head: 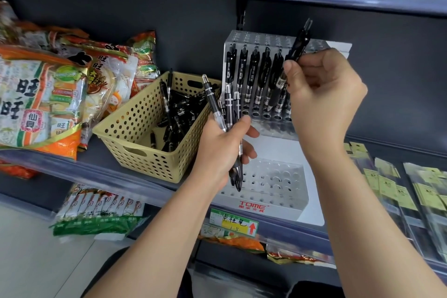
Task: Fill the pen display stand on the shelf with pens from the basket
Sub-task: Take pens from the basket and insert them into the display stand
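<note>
Standing at a shop shelf [101, 164], a person works with both bare hands in front of a clear acrylic pen display stand [271, 38]. The right hand [324, 89] is raised at the stand's upper tier, thumb and curled fingers pinching one black pen [298, 43]. This pen's long axis runs nearly upright, its top end leaning a little up and to the right, its lower end hidden behind the fingers. A row of black pens [254, 75] already stands upright along that tier, just left of the held pen; the next free hole seems to lie directly below the right hand, though the hand covers it. The left hand [225, 150] sits lower and to the left, between the basket and the stand, fingers wrapped round a bundle of pens [228, 104] held roughly vertical. The stand's lower front tier [278, 176], full of open holes, holds no pens. A beige perforated basket [145, 133] stands just left of the stand, with loose black pens [181, 109] heaped inside. Snack bags [41, 94] lie further left. By my reckoning the right hand is much the nearer to the open slot, and the pen needs a small straightening before it goes down.
</note>
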A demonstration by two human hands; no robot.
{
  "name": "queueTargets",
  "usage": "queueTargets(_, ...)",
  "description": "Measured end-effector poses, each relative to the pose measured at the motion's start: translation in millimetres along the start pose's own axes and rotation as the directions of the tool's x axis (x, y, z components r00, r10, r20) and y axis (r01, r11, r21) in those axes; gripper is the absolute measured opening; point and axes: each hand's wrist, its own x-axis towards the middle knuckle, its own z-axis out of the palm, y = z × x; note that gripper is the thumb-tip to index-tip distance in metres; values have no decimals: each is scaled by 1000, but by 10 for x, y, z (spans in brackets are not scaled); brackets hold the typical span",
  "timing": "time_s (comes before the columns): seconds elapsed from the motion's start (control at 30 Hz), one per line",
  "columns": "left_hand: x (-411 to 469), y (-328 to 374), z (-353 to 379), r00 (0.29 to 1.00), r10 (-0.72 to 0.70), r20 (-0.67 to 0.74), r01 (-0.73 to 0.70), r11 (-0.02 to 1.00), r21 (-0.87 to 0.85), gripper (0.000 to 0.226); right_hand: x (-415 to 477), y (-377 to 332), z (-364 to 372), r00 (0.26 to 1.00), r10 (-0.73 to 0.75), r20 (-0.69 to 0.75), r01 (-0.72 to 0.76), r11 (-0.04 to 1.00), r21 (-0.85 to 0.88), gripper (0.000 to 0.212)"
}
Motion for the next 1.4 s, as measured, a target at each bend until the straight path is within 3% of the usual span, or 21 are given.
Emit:
queueTargets(0.23, 20, -13, -30, 999, 37, -38, -36, 999, 18, 9, -20, 23, 36, 999, 6, 47, 1, 988, -154, 10)
queueTargets(0.57, 14, -2, -54, 996, 79, -42, -77, 996, 36, 11, -71, 90, 74, 973, 136, 186, -58, 925, -377, 18)
queueTargets(1.0, 15, 11, -72, 992, 111, -58, -112, 994, -16, 13, -7, 71, 54, 972, 124, 199, -38, 922, -386, 26)
queueTargets(1.23, 14, 24, -65, 992, 91, -87, -95, 994, -50, 17, 35, 54, 53, 962, 39, 272, 102, 867, -487, 31)
queueTargets(1.4, 20, 27, -66, 992, 86, -91, -92, 994, -59, 16, 45, 51, 48, 954, 37, 296, 124, 854, -505, 28)
